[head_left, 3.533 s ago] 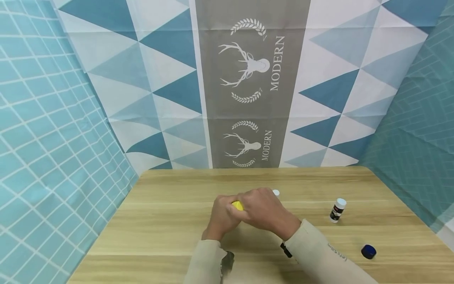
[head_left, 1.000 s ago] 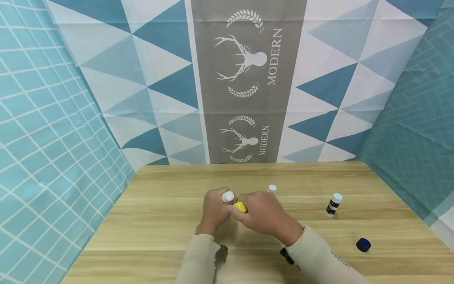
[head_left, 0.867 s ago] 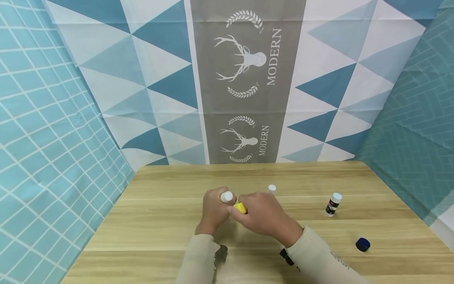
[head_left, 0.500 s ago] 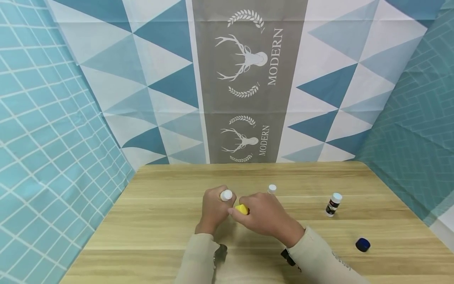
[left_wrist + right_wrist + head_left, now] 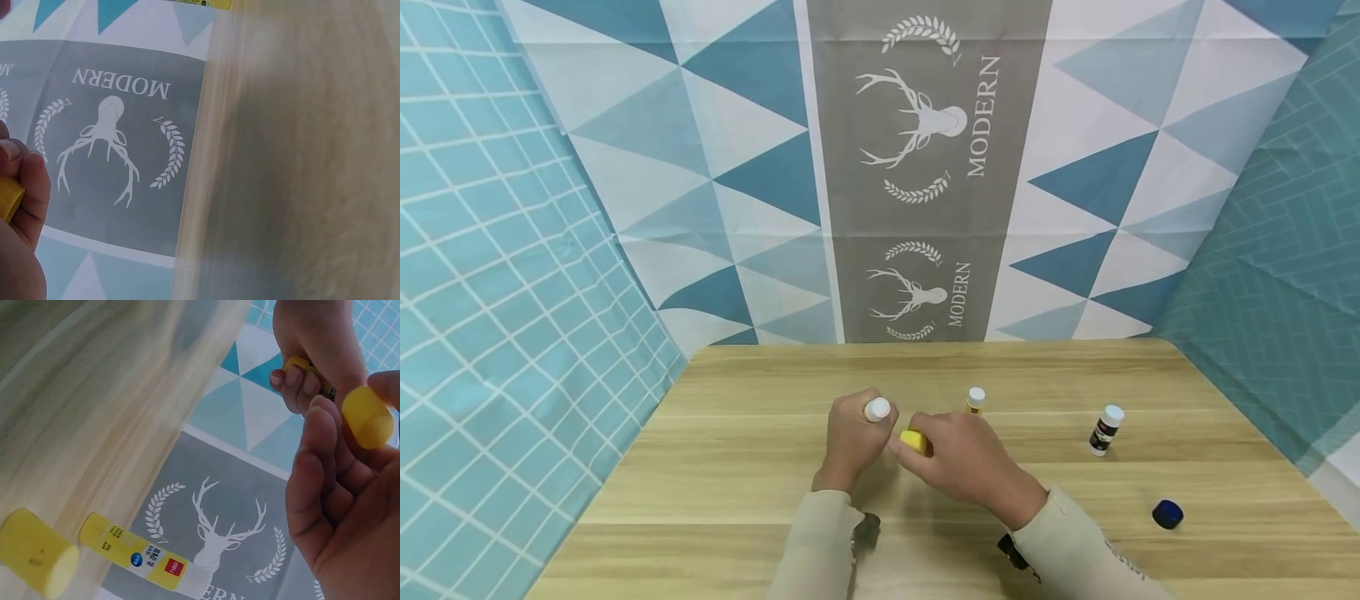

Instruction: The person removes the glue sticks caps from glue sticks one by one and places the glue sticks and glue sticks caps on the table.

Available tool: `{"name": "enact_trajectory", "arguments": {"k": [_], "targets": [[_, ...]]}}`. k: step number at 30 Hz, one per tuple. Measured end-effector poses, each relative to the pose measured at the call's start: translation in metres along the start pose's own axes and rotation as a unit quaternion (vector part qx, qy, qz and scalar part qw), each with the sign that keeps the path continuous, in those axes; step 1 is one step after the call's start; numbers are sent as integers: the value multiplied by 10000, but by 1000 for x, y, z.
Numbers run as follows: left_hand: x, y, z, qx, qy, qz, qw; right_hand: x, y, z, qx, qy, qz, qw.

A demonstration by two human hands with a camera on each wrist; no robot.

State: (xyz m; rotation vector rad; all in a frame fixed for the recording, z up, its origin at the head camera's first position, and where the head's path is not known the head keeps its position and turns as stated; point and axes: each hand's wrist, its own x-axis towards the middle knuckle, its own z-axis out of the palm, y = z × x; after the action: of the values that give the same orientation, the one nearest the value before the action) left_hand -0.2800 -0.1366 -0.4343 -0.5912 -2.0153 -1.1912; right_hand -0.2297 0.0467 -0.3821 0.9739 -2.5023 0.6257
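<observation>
My left hand is wrapped around a glue stick, its white end poking up from the fist. Part of the yellow body shows between the left fingers in the right wrist view. My right hand pinches a yellow cap between thumb and fingers, just right of the left fist and apart from the stick's white end. Beyond the right hand stands a second glue stick, yellow with a white top. Another yellow cap stands beside it on the table, hidden in the head view.
A small white-topped tube with a black label stands on the right of the wooden table. Nearer lies a dark blue cap. A patterned cloth hangs behind the table's far edge.
Earlier both hands were pressed together round the yellow cap. The white end of the glue stick has come into sight in my left hand, and my right hand has drawn the cap slightly away rightward.
</observation>
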Motion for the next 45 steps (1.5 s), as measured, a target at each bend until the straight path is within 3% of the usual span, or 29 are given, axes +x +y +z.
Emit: {"name": "enact_trajectory", "arguments": {"k": [10, 28, 39, 45], "targets": [[0, 1, -1, 93, -45, -27, 9999, -4, 3, 4, -102, -430, 187, 9988], [1, 1, -2, 239, -81, -24, 9997, -10, 5, 11, 46, -667, 343, 9972], [-1, 1, -3, 193, -171, -221, 9994, -9, 0, 12, 83, -728, 105, 9973], [0, 1, -2, 179, -190, -187, 9995, -12, 1, 17, 126, -807, 275, 9963]]}}
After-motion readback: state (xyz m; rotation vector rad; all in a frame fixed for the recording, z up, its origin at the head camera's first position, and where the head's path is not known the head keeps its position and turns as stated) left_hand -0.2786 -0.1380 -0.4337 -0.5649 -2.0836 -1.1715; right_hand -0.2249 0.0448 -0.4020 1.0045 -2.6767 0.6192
